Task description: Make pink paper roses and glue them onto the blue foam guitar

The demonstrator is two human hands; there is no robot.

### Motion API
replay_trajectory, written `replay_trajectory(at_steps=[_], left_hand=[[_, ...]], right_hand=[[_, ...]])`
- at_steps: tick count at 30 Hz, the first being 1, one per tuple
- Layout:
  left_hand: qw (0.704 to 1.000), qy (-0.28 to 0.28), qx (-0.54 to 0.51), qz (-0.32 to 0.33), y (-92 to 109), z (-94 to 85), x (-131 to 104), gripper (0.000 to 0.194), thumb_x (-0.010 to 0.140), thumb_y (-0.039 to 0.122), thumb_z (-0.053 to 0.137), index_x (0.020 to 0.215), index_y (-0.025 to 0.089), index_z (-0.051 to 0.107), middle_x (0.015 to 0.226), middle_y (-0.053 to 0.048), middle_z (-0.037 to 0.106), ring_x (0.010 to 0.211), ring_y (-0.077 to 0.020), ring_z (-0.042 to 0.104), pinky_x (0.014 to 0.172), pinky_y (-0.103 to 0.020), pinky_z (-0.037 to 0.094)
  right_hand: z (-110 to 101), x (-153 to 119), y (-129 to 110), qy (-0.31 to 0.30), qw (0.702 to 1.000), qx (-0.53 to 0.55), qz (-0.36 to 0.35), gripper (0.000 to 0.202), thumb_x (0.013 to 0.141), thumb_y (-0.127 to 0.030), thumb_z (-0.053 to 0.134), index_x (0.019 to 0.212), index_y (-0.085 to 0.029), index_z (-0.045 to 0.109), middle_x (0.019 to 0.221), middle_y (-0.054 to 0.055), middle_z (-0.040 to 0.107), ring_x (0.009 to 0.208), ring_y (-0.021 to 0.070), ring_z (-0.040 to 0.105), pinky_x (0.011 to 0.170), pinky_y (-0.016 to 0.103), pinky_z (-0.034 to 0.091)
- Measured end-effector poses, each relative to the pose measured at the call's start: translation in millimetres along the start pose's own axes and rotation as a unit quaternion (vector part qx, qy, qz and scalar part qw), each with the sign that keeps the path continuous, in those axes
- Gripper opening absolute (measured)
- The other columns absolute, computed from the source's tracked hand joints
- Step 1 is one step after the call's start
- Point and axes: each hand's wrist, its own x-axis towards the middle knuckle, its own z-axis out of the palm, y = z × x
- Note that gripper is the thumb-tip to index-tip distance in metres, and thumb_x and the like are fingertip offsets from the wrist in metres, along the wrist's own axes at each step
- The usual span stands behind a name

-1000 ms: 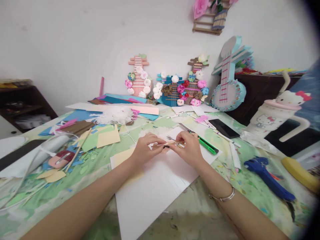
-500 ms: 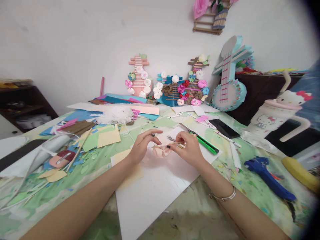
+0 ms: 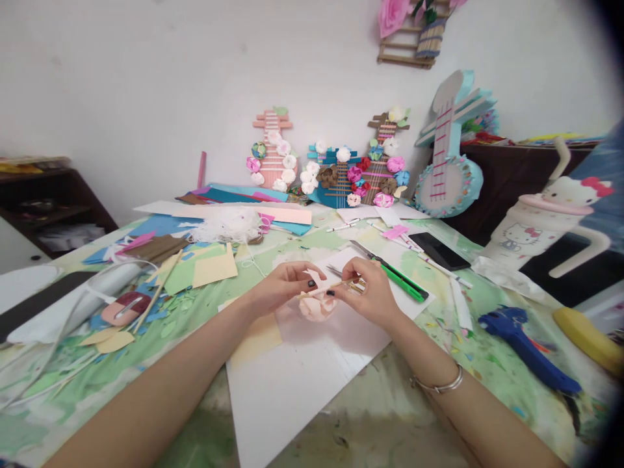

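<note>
My right hand (image 3: 365,292) is closed on a thin wooden stick (image 3: 341,283), which points left over a pale pink paper flower (image 3: 316,308). Beside the flower, my left hand (image 3: 283,286) has its thumb and fingers curved at the upper left of it; whether the fingertips pinch a petal is too small to tell. Both hands are above a white board (image 3: 287,390) with a pale yellow sheet (image 3: 258,338) on it. Scissors (image 3: 334,270) lie partly hidden behind my right hand, next to a green utility knife (image 3: 402,282).
A blue glue gun (image 3: 526,351), black phone (image 3: 439,251) and Hello Kitty cup (image 3: 521,227) are on the right. Paper scraps (image 3: 214,265), white yarn (image 3: 227,226) and a computer mouse (image 3: 125,308) lie left. Flowered paper instruments (image 3: 338,175) lean on the wall.
My left hand has moved slightly down, its fingers nearer the flower and stick. The flower shows lower and fuller. My right hand stays on the stick, almost in place.
</note>
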Motion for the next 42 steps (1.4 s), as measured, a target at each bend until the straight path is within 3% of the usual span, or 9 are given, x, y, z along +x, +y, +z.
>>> replay_trajectory(at_steps=[4, 22, 36, 42], left_hand=[[1.000, 0.021, 0.018, 0.006, -0.2, 2.6, 1.5, 0.025, 0.069, 0.030, 0.074, 0.078, 0.012, 0.060, 0.070, -0.005, 0.066, 0.061, -0.0126, 0.061, 0.057, -0.020, 0.041], [0.996, 0.079, -0.042, -0.031, 5.8, 13.5, 1.4, 0.017, 0.061, 0.021, 0.072, 0.069, 0.012, 0.059, 0.062, -0.003, 0.064, 0.055, -0.0125, 0.059, 0.053, -0.021, 0.039], [0.993, 0.119, -0.006, -0.013, 2.8, 15.9, 2.6, 0.015, 0.067, 0.023, 0.066, 0.073, 0.013, 0.056, 0.059, 0.001, 0.060, 0.049, -0.0075, 0.052, 0.048, -0.018, 0.034], [0.984, 0.163, 0.061, 0.027, -0.2, 12.7, 1.0, 0.025, 0.074, 0.029, 0.062, 0.091, 0.019, 0.048, 0.061, 0.003, 0.063, 0.052, -0.0115, 0.057, 0.053, -0.021, 0.039]], right_hand=[[-0.3, -0.2, -1.4, 0.000, 1.000, -0.003, -0.002, 0.032, 0.068, -0.040, 0.071, 0.067, -0.019, 0.047, 0.063, -0.004, 0.051, 0.059, 0.0108, 0.043, 0.066, 0.029, 0.027], [-1.3, -1.7, -4.5, 0.021, 0.999, -0.019, -0.020, 0.032, 0.069, -0.040, 0.070, 0.068, -0.020, 0.045, 0.064, -0.004, 0.050, 0.062, 0.0122, 0.043, 0.068, 0.030, 0.027], [1.1, -1.5, -5.1, 0.035, 0.999, -0.022, -0.015, 0.031, 0.070, -0.040, 0.069, 0.069, -0.020, 0.045, 0.065, -0.004, 0.051, 0.063, 0.0129, 0.046, 0.069, 0.030, 0.027], [2.6, -1.6, -1.7, 0.020, 0.999, -0.044, 0.007, 0.030, 0.071, -0.041, 0.068, 0.069, -0.020, 0.047, 0.066, -0.003, 0.055, 0.065, 0.0135, 0.050, 0.069, 0.030, 0.026]])
